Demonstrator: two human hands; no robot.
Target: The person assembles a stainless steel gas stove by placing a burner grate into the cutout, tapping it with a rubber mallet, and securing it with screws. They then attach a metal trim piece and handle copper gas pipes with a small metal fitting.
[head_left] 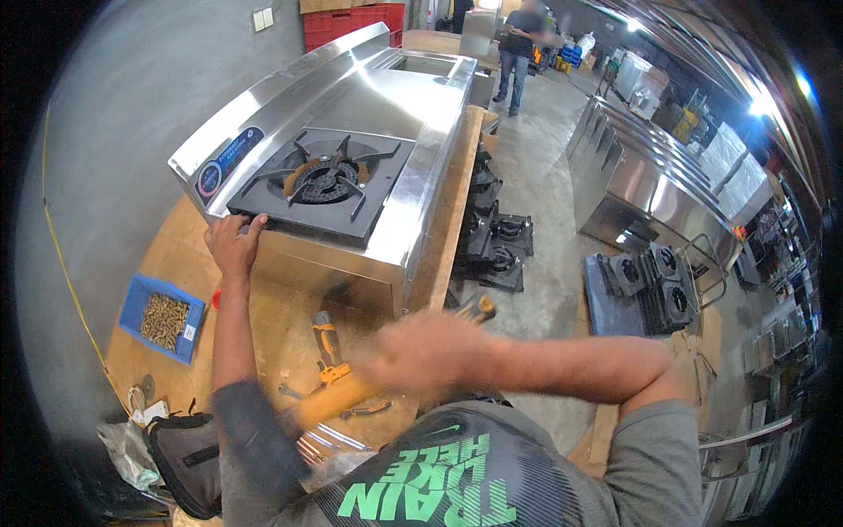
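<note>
A steel gas stove (386, 97) with a raised back panel stands on the wooden workbench (180, 250). On it lies a square black burner plate (303, 213) with a round burner and pot supports. My left hand (234, 246) grips the plate's near left corner, thumb on the edge. My right hand (421, 351), smeared by motion, is closed round a long yellow-and-black tool (329, 402) in front of my chest. The tool sticks out on both sides of the fist; blur hides its exact kind. Beneath it on the bench lies a yellow-and-black power drill (327, 342).
A blue bin (158, 316) of brass fittings sits at the left, above a dark bag (184, 457). Black burners (505, 250) stand on the floor beyond the bench. Steel units (645, 180) and more burners (663, 281) are at right. A person (518, 53) stands far back.
</note>
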